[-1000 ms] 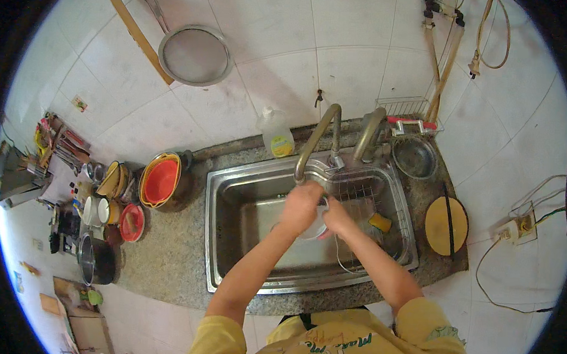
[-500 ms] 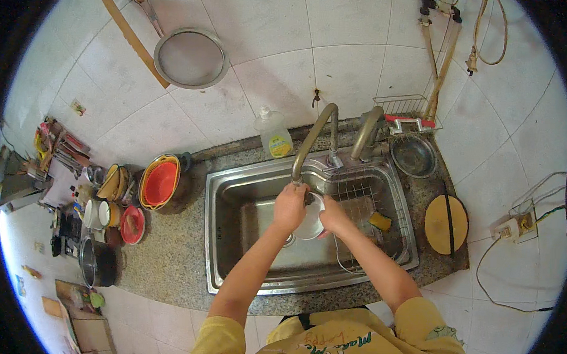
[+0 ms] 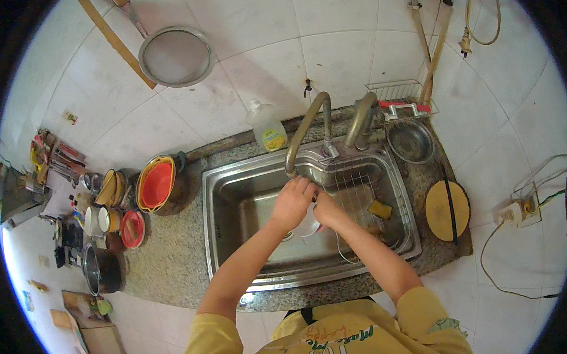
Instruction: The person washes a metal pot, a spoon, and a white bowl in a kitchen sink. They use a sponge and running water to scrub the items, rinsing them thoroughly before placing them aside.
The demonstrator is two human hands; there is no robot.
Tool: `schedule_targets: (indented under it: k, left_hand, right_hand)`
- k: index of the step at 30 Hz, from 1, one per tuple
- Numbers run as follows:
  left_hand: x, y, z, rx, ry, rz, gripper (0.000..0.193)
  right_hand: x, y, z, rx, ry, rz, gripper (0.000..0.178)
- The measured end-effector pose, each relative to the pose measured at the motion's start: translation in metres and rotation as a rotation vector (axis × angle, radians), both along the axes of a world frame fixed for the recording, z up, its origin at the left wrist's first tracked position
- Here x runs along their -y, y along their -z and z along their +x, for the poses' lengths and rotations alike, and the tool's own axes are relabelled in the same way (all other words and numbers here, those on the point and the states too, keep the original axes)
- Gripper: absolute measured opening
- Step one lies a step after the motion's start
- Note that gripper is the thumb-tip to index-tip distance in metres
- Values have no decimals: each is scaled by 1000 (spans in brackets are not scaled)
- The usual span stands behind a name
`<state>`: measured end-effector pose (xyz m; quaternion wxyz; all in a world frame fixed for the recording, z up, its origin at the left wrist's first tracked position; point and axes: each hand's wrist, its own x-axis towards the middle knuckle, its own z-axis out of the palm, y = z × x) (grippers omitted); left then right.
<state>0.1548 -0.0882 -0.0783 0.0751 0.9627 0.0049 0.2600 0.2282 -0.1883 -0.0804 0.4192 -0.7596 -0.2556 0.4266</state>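
Observation:
Under the mouth of the curved faucet [image 3: 307,125], both my hands are close together over the steel sink [image 3: 237,244]. A white bowl [image 3: 305,226] with a bit of red at its edge is between them, its upper part hidden by my fingers. My left hand [image 3: 292,203] has its fingers bent over the bowl's far left side. At the right side, my right hand [image 3: 328,211] is closed on the rim. Right of my hands, a yellow and dark sponge [image 3: 380,210] rests on a wire rack [image 3: 355,189] inside the sink.
Behind the sink stands a clear soap bottle [image 3: 266,125]. A metal bowl [image 3: 411,142] and a round yellow lid [image 3: 447,211] lie to the right. Leftward on the counter are a red basket [image 3: 157,184], a red dish [image 3: 132,228] and a dark pot [image 3: 101,268]. A strainer [image 3: 176,56] hangs above.
My hands have come closer together at the bowl's far side, and they cover more of it. The whole view has shifted slightly.

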Motion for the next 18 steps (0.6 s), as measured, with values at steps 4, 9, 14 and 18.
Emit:
schedule_targets:
  k: [4, 9, 14, 18]
  left_hand:
    - [-7, 7, -6, -119, -333, -249, 24]
    - [0, 1, 5, 55, 32, -41, 24]
    - [0, 2, -3, -81, -375, -302, 20]
    - [0, -5, 8, 6, -11, -181, 20]
  right_hand:
    - [1, -7, 4, 55, -39, -28, 42]
    - [-4, -4, 0, 1, 21, -24, 35]
    - [-2, 0, 2, 65, 34, 6, 33]
    - [-4, -1, 5, 45, 9, -16, 37]
